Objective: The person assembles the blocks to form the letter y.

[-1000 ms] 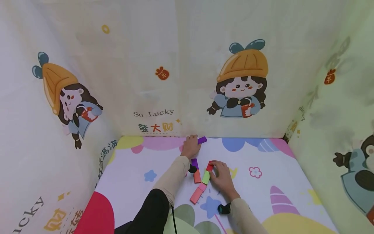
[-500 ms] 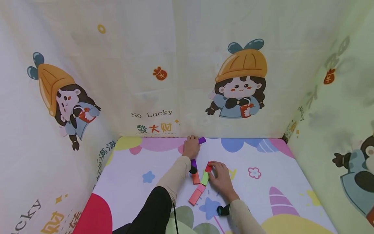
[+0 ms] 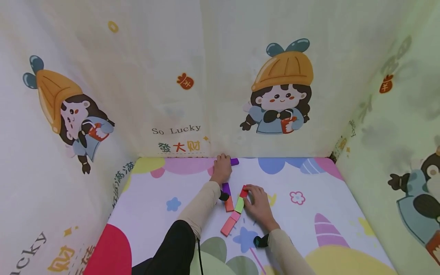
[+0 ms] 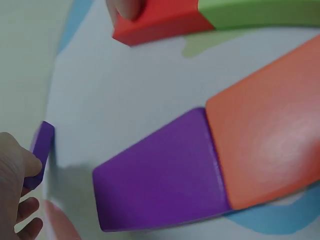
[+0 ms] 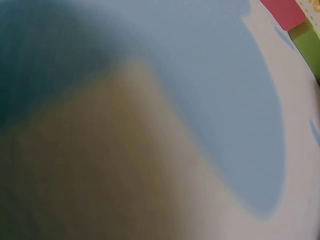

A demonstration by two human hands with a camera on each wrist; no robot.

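At the far edge of the table, my left hand (image 3: 222, 168) pinches a small purple block (image 3: 235, 162) between thumb and fingers; the left wrist view shows this purple block (image 4: 44, 150) standing out past the thumb. My right hand (image 3: 258, 206) has its fingertips on a red block (image 3: 243, 191), with the thumb by the green block (image 3: 239, 205) joined to it. Pink (image 3: 235, 216) and salmon (image 3: 228, 226) blocks continue that line towards me. Under my left wrist, a second purple block (image 4: 155, 175) lies end to end with an orange block (image 4: 270, 130).
A white tabletop cover (image 3: 196, 179) with printed shapes lies under the blocks. Cloth walls (image 3: 220, 76) with cartoon figures rise behind and at both sides. A black cable (image 3: 200, 256) hangs by the left sleeve. The right wrist view is mostly filled by a blurred sleeve (image 5: 100, 165).
The head view has shifted slightly, moving the scene left and up in the picture. Both hands keep their places, the left with the purple block, the right at the red block.
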